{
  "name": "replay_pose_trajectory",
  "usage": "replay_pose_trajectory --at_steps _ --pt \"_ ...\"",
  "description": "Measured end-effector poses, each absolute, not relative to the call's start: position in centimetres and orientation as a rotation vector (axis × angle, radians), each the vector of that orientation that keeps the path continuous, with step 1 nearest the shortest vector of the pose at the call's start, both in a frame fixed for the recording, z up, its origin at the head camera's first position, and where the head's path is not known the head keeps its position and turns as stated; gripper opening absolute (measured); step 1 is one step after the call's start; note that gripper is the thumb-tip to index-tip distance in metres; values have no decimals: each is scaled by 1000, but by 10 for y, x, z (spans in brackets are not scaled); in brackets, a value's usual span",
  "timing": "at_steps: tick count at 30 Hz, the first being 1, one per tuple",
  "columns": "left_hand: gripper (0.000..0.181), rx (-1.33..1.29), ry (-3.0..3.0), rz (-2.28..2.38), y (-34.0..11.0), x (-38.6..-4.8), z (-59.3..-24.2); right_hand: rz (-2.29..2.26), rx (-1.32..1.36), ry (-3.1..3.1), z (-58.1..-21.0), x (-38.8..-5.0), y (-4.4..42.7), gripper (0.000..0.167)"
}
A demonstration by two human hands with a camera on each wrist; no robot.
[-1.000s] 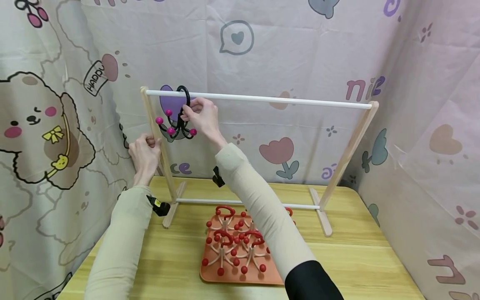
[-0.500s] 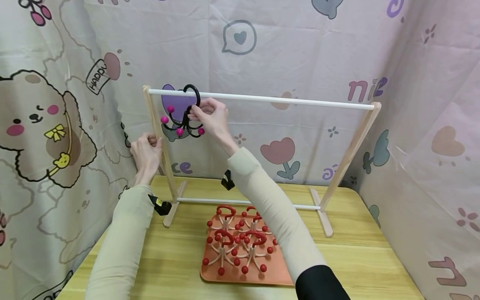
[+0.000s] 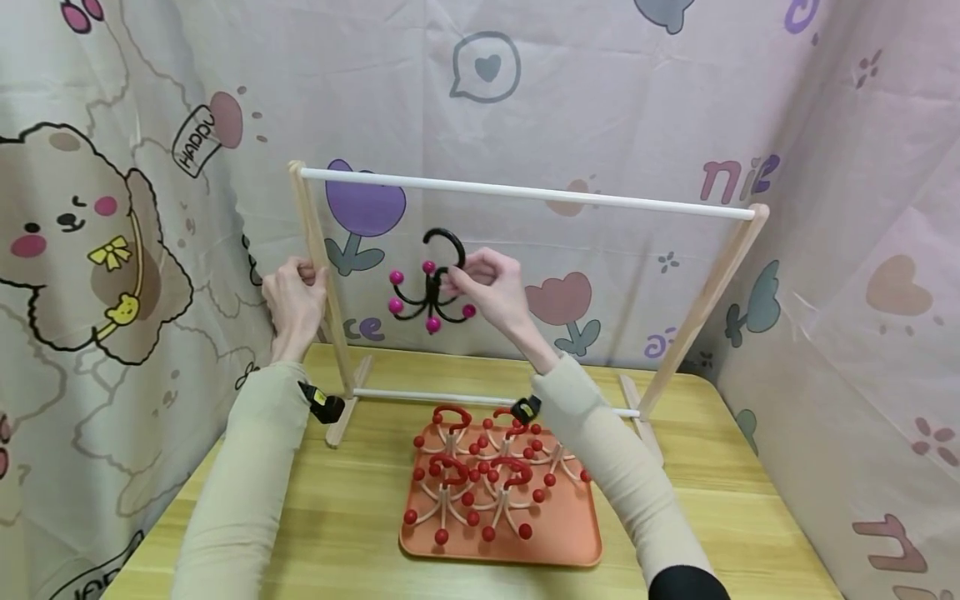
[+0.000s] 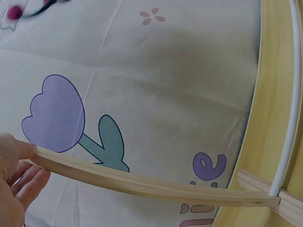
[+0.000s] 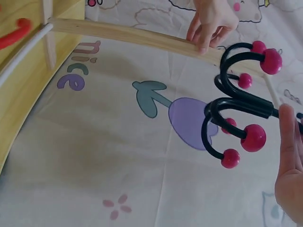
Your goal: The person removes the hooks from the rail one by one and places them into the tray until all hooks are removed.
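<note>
In the head view my right hand (image 3: 491, 287) pinches the stem of a black multi-arm hook (image 3: 432, 292) with bright pink ball tips. It hangs in the air, its curved top below the rack's white upper bar (image 3: 525, 192) and apart from it. My left hand (image 3: 295, 300) grips the left wooden post (image 3: 335, 333) of the rack. The left wrist view shows thumb and fingers of my left hand (image 4: 21, 175) around that post (image 4: 142, 186). In the right wrist view the black hook (image 5: 253, 103) is close, with my right hand (image 5: 289, 177) partly cut off at the edge.
An orange tray (image 3: 566, 525) on the wooden table (image 3: 337, 517) bears several similar hooks (image 3: 445, 500) with red tops, red balls and pale arms. A white lower bar (image 3: 427, 397) joins the rack's feet. Printed cloth (image 3: 480, 125) hangs behind and at both sides.
The black hook came off the upper bar; my right hand carried it right and down. My left hand stays on the post.
</note>
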State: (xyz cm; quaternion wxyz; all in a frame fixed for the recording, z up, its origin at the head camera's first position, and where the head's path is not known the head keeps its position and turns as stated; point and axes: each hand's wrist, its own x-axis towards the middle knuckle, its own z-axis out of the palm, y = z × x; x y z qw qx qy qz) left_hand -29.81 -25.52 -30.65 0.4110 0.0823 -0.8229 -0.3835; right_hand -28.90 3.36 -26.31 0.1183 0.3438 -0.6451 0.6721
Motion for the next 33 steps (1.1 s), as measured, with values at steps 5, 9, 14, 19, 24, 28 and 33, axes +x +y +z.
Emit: replay_pose_trajectory --at_steps 5,9,14,19,24,28,33 --pt "26 214 -2070 -972 -256 -299 -306 1871 1058 -1933 -282 -271 71 11" --pt "26 217 -2066 -974 -256 -298 -305 1853 1085 -1932 -294 -258 103 9" --pt "26 232 -2073 -982 -255 -298 -305 1908 1128 -1891 -311 -244 144 6" --pt "25 230 -2072 -984 -255 -298 -307 1903 1155 -1898 -333 -231 181 7" --pt "25 221 -2073 -984 -254 -299 -307 1905 1156 -1963 -354 -215 208 6" --pt "25 211 -2068 -993 -255 -299 -306 1907 1180 -2007 -368 -207 223 11" --pt "25 209 -2065 -993 -255 -299 -306 1942 1175 -2098 -383 -203 237 11"
